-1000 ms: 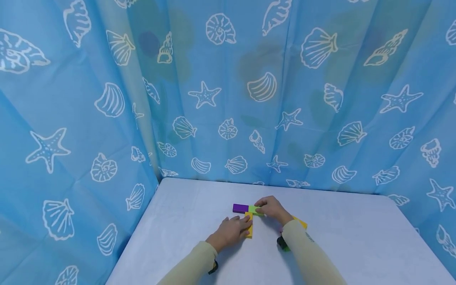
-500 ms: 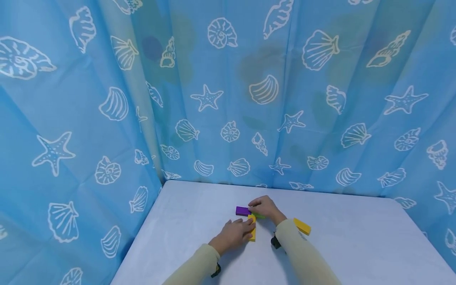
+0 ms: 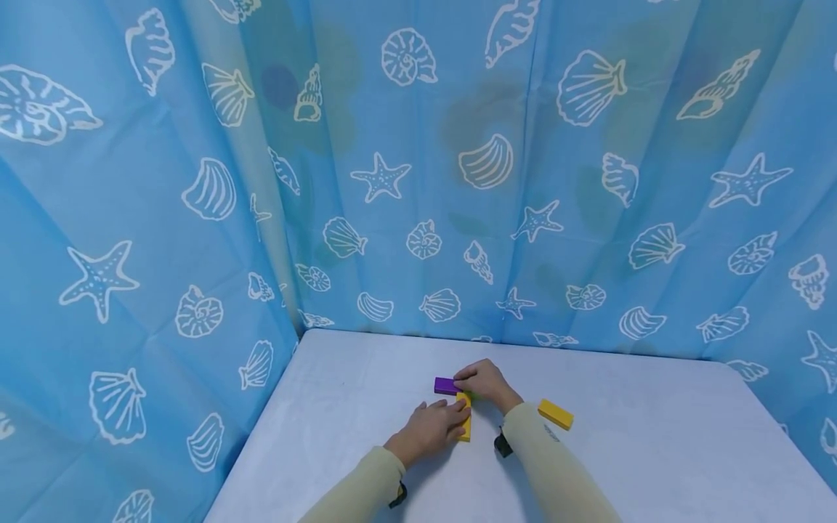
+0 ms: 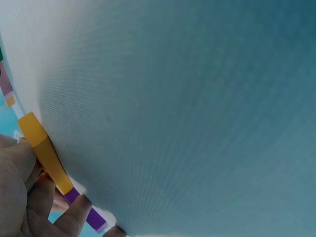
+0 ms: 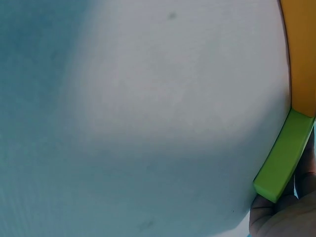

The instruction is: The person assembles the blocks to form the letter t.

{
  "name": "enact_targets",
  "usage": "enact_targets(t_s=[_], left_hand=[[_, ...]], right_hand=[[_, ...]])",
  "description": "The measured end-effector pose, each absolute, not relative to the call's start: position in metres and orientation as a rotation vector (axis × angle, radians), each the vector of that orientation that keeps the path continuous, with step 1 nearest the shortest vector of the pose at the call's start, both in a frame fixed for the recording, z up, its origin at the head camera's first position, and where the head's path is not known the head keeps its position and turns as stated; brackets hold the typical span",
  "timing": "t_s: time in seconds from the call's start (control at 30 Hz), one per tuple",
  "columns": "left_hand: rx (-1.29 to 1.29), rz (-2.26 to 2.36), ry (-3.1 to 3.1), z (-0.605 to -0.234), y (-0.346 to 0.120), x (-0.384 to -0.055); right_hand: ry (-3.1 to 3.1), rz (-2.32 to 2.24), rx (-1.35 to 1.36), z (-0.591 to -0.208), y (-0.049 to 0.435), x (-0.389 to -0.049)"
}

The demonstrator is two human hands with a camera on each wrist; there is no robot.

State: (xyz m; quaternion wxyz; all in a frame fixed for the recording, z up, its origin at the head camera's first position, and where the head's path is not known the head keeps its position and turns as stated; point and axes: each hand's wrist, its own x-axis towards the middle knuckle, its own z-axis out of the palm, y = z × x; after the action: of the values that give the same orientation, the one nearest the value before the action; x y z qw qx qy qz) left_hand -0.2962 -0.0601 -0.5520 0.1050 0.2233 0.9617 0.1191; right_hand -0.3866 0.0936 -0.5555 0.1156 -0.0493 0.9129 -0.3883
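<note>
A yellow block (image 3: 464,436) lies lengthwise on the table, its far end against a purple block (image 3: 445,386) and a green block (image 5: 282,158) that form a crosswise row. My left hand (image 3: 428,430) holds the yellow block from the left, its thumb near the close end and fingertips over the top. In the left wrist view, one fingertip touches the purple block (image 4: 96,218). My right hand (image 3: 485,383) grips the green block from above and behind, hiding most of it in the head view. Its fingertips reach the purple block's right end.
A second yellow block (image 3: 555,414) lies on the white table (image 3: 654,436), right of my right wrist. Pink and green pieces (image 4: 5,81) show at the left wrist view's edge. A blue shell-print curtain (image 3: 418,181) hangs behind the table and along its left.
My right hand has moved left along the green block, its fingertips now at the purple block. The right forearm has shifted left, uncovering the second yellow block. My left hand stays on its block.
</note>
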Motion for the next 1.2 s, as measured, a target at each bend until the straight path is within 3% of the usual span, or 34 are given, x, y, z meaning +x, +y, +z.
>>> enact_targets(t_s=[0.7,1.2], left_hand=[[0.657,0.344,2.835,-0.548,-0.061,-0.294],[0.641,0.313,2.840,-0.552,-0.059,-0.297]], right_hand=[[2.655,-1.138,-0.148,-0.548,0.094,-0.382],[2.736,-1.073,-0.212,-0.537,0.124,-0.390]])
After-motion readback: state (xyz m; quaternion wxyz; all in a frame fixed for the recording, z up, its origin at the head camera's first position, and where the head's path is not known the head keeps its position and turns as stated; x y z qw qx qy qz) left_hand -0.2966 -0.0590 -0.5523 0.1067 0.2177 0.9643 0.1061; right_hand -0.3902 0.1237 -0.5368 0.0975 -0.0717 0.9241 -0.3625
